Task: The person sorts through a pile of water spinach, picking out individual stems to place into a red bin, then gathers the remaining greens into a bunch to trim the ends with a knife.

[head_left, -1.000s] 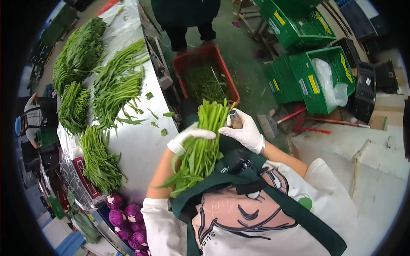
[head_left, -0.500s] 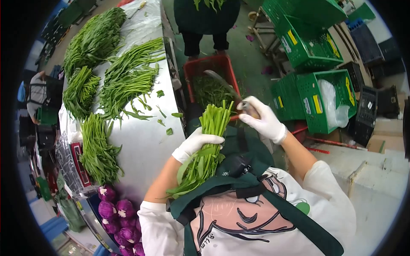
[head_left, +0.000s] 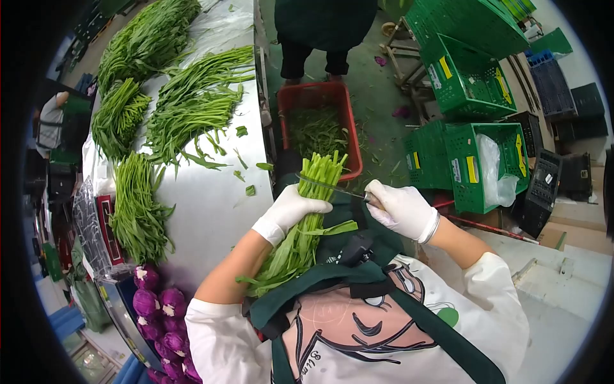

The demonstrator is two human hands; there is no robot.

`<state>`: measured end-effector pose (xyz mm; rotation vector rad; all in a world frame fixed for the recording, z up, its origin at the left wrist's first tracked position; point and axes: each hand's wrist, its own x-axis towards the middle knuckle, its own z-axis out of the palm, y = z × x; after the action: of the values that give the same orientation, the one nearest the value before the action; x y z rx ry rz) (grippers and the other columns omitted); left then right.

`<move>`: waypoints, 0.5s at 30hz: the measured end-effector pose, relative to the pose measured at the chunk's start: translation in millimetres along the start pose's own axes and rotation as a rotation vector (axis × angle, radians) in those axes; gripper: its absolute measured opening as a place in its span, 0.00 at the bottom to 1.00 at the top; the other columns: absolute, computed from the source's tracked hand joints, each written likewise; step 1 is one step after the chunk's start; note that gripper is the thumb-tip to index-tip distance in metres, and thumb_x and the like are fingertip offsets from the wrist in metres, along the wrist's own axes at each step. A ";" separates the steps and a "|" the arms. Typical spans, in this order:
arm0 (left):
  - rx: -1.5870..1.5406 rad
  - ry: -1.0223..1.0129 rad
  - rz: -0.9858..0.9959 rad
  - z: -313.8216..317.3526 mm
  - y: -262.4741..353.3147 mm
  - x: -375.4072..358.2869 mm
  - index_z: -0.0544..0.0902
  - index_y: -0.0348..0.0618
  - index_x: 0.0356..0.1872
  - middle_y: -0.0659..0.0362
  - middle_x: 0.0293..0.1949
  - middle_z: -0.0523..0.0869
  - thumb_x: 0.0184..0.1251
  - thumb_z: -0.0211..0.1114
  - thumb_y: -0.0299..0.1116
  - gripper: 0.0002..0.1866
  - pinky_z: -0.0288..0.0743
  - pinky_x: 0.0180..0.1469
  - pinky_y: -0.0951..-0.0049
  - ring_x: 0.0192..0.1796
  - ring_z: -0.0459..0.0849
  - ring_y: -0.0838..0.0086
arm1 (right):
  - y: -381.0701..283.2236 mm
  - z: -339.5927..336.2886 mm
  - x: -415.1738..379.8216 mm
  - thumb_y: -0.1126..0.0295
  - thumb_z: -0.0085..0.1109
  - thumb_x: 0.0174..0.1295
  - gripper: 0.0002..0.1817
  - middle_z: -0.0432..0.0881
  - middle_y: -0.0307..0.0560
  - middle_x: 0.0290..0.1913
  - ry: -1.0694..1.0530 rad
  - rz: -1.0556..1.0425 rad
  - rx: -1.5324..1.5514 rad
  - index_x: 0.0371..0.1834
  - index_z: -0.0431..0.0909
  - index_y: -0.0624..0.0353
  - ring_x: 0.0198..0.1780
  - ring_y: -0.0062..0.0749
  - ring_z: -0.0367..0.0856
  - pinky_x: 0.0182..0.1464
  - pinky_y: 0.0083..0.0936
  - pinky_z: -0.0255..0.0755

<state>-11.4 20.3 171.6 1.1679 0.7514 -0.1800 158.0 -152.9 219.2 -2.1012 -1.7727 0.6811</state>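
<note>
My left hand, in a white glove, is wrapped round a bundle of leafy green stems, cut ends up and leaves hanging toward my apron. In my gloved right hand is the handle of a knife. Its thin blade lies across the stems just above my left hand. Beyond the bundle, a red bin on the floor holds green trimmings.
Piles of greens lie on the metal table at left, with purple cabbages near its close end. Green crates stand at right. Another person stands behind the red bin.
The knife has come down from a raised, tilted position beyond the stems to lie across them. My right hand has moved slightly lower with it. The view has shifted a little.
</note>
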 end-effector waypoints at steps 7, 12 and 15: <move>0.155 0.037 -0.017 15.4 -2.0 12.9 0.81 0.32 0.39 0.58 0.34 0.84 0.44 0.71 0.27 0.18 0.73 0.41 0.76 0.34 0.80 0.78 | 14.4 16.3 32.8 0.67 0.50 0.59 0.12 0.78 0.56 0.25 -0.136 0.053 -0.036 0.41 0.63 0.59 0.27 0.53 0.78 0.29 0.43 0.72; -0.026 0.018 0.039 -2.6 2.7 17.6 0.80 0.32 0.41 0.59 0.34 0.83 0.44 0.70 0.26 0.19 0.73 0.38 0.77 0.33 0.80 0.78 | 10.7 -0.6 23.9 0.66 0.50 0.58 0.12 0.78 0.60 0.26 -0.241 0.244 0.091 0.39 0.65 0.62 0.32 0.55 0.79 0.35 0.44 0.72; 0.138 0.046 0.010 18.5 7.6 26.8 0.80 0.33 0.41 0.60 0.33 0.83 0.45 0.69 0.26 0.18 0.73 0.38 0.78 0.32 0.80 0.78 | 37.9 28.2 49.8 0.66 0.51 0.58 0.12 0.79 0.58 0.25 -0.114 0.097 0.143 0.38 0.65 0.63 0.32 0.56 0.78 0.36 0.44 0.72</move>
<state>20.6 13.7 164.3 1.3101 0.7830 -0.1990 180.5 -113.2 168.0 -2.0993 -1.6338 0.9424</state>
